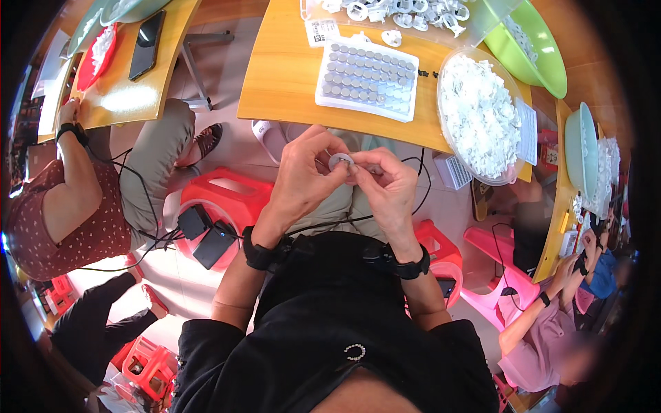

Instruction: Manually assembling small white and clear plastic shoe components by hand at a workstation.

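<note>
Close together over my lap, just short of the table edge, my left hand (310,172) and my right hand (387,182) pinch a small round white plastic part (340,160) between them. Its finer details are hidden by my fingers. Straight ahead on the table lies a white tray (403,110) with rows of small round grey discs. Beside it, to the right, stands a clear round tub (449,117) heaped with small white plastic pieces. White ring-shaped parts (391,37) lie behind the tray, some inside a clear plastic box.
A lime-green bowl (551,69) stands at the back right. Red stools (231,189) flank my legs, the left one bearing black boxes (213,244) with cables. People sit at tables on both sides. A black phone (147,45) lies on the left table near a red dish (86,72).
</note>
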Available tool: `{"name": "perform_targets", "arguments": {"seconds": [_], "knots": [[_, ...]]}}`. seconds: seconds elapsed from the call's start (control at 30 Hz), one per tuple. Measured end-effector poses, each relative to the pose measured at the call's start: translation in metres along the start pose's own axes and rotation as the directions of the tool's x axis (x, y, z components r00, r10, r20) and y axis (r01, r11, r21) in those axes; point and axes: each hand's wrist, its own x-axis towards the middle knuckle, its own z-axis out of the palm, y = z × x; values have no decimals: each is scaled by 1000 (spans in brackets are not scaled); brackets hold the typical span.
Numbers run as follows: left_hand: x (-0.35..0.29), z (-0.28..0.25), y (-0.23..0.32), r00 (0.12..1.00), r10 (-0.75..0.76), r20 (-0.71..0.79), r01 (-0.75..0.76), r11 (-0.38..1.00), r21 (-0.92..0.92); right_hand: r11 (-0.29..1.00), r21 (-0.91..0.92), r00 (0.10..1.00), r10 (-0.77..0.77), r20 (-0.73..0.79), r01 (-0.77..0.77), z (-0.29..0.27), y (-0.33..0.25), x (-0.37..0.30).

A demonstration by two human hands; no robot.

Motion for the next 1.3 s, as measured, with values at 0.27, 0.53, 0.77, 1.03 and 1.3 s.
{"name": "perform_targets", "arguments": {"seconds": [0.27, 0.53, 0.77, 1.03, 1.3], "knots": [[0, 6, -4, 997, 63, -52, -60, 996, 62, 1000, -1, 1000, -29, -10, 29, 0, 5, -1], [-2, 2, -8, 993, -109, 35, 113, 908, -404, 987, 139, 994, 95, -62, -86, -9, 5, 3], [-3, 8, -14, 991, -103, 89, 136, 766, -629, 943, 298, 981, 179, -71, -150, -12, 2, 8], [-3, 11, -15, 999, -48, 25, 54, 906, -419, 953, 274, 982, 159, -101, -126, -10, 4, 11], [-3, 15, -10, 996, -47, 76, 75, 905, -420, 957, 249, 981, 175, -84, -149, -15, 1, 8]]}}
